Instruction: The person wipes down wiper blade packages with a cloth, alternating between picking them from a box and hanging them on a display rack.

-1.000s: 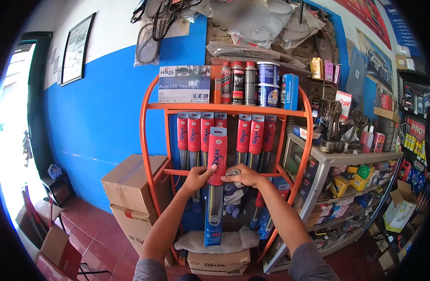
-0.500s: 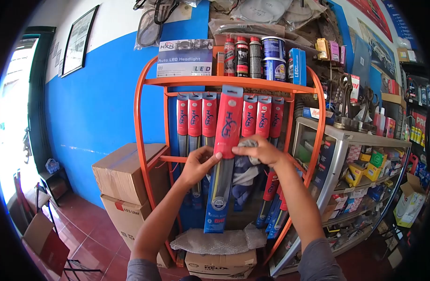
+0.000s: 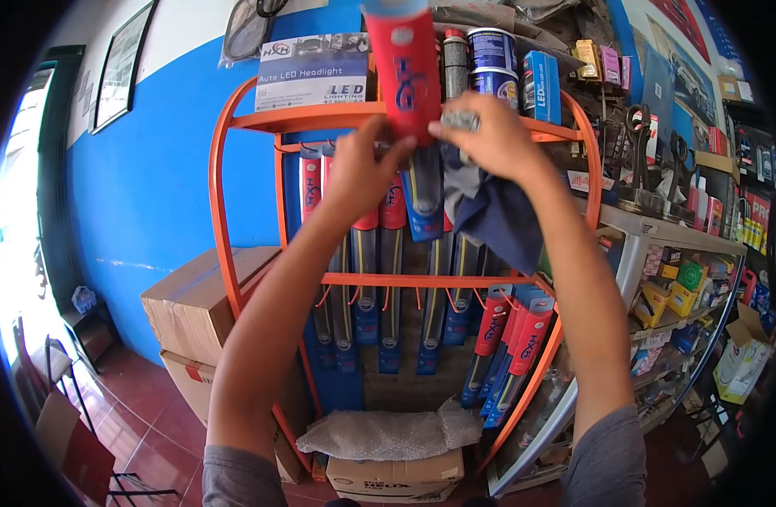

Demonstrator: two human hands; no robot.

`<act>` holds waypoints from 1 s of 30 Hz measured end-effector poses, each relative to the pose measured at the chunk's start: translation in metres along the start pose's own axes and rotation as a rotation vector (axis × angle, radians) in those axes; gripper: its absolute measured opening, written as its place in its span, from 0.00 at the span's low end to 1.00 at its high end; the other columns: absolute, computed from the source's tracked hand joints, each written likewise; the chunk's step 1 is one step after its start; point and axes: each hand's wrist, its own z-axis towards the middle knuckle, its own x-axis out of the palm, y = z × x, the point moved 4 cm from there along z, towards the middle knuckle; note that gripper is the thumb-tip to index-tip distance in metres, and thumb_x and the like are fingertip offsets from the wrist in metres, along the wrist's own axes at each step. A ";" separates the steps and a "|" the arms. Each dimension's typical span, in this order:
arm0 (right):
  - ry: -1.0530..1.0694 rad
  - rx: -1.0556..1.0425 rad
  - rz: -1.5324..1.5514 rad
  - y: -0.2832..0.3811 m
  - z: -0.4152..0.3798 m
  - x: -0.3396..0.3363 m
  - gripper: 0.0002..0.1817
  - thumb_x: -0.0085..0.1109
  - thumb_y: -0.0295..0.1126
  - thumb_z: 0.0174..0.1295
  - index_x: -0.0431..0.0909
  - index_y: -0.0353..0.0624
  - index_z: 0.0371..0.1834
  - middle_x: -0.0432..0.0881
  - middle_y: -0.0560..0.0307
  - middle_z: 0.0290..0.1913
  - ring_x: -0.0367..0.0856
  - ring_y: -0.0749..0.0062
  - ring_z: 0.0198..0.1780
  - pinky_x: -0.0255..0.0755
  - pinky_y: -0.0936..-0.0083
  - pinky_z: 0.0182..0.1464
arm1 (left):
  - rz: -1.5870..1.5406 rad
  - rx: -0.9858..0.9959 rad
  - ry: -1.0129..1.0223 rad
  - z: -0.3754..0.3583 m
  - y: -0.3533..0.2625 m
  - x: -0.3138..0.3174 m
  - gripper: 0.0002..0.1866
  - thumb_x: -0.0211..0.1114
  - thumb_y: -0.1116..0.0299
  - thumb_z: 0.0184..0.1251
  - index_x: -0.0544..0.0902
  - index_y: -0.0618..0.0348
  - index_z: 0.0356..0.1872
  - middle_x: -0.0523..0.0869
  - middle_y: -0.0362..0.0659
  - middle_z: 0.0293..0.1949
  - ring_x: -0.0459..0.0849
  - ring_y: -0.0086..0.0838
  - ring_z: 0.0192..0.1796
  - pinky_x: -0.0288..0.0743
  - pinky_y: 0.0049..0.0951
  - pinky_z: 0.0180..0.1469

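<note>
A packaged wiper blade [image 3: 411, 72], red at the top and blue at the bottom, is raised in front of the orange rack, its top end tipped toward me. My left hand [image 3: 360, 171] grips its left edge at the lower end of the red part. On the opposite edge, my right hand [image 3: 487, 135] pinches the package between thumb and fingers. A grey and dark blue cloth [image 3: 499, 211] hangs from my right hand, bunched in its fingers. Behind, more packaged wiper blades [image 3: 365, 291] hang in a row, partly covered by my hands and the raised package.
The orange rack [image 3: 422, 280] carries an LED headlight box [image 3: 313, 72], cans [image 3: 492, 51] and a blue box [image 3: 541, 87] on top. Hooks line its crossbar. Bubble wrap [image 3: 388, 433] lies on a carton [image 3: 394, 479] below. Cartons [image 3: 204, 291] stand left, a glass display case [image 3: 658, 224] right.
Both hands have lifted the packaged wiper blade upward and tilted its top toward me. The cloth has risen with my right hand. The view has shifted slightly, exposing the rack's lower crossbar and hooks.
</note>
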 end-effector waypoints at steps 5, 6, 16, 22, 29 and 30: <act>0.050 0.028 -0.150 -0.075 -0.057 0.082 0.15 0.73 0.44 0.58 0.85 0.43 0.31 0.83 0.43 0.34 0.84 0.43 0.39 0.74 0.52 0.41 | 0.087 -0.131 0.119 -0.062 0.095 0.047 0.14 0.69 0.66 0.71 0.78 0.69 0.44 0.90 0.54 0.32 0.93 0.44 0.37 0.82 0.37 0.39; 0.002 0.025 -0.163 -0.088 -0.068 0.096 0.14 0.73 0.44 0.59 0.86 0.44 0.31 0.83 0.44 0.30 0.84 0.43 0.38 0.75 0.51 0.41 | 0.119 -0.117 0.144 -0.072 0.117 0.058 0.14 0.68 0.66 0.73 0.78 0.69 0.44 0.91 0.54 0.33 0.93 0.41 0.37 0.82 0.36 0.38; 0.173 0.432 -0.060 -0.169 -0.122 0.169 0.15 0.72 0.46 0.60 0.89 0.46 0.35 0.87 0.45 0.33 0.87 0.47 0.41 0.77 0.55 0.44 | 0.272 -0.353 0.293 -0.117 0.191 0.109 0.18 0.66 0.61 0.75 0.76 0.70 0.44 0.89 0.56 0.30 0.92 0.46 0.38 0.82 0.41 0.39; -0.042 0.296 -0.052 -0.183 -0.136 0.183 0.15 0.72 0.45 0.61 0.87 0.44 0.35 0.86 0.47 0.30 0.86 0.46 0.39 0.76 0.53 0.42 | 0.363 -0.194 0.195 -0.128 0.200 0.115 0.15 0.64 0.65 0.75 0.74 0.70 0.42 0.86 0.61 0.30 0.87 0.60 0.39 0.79 0.51 0.39; -0.104 0.382 -0.017 -0.177 -0.100 0.166 0.16 0.70 0.46 0.64 0.89 0.44 0.40 0.87 0.44 0.32 0.87 0.43 0.40 0.78 0.54 0.42 | 0.250 -0.202 0.041 -0.086 0.190 0.118 0.18 0.62 0.63 0.75 0.71 0.67 0.54 0.85 0.68 0.37 0.84 0.69 0.44 0.77 0.62 0.45; -0.112 0.397 -0.044 -0.180 -0.097 0.167 0.16 0.69 0.47 0.64 0.88 0.44 0.40 0.87 0.44 0.33 0.87 0.43 0.40 0.78 0.53 0.42 | 0.250 -0.202 0.045 -0.083 0.192 0.120 0.18 0.62 0.63 0.75 0.71 0.67 0.54 0.85 0.68 0.37 0.84 0.69 0.44 0.77 0.62 0.45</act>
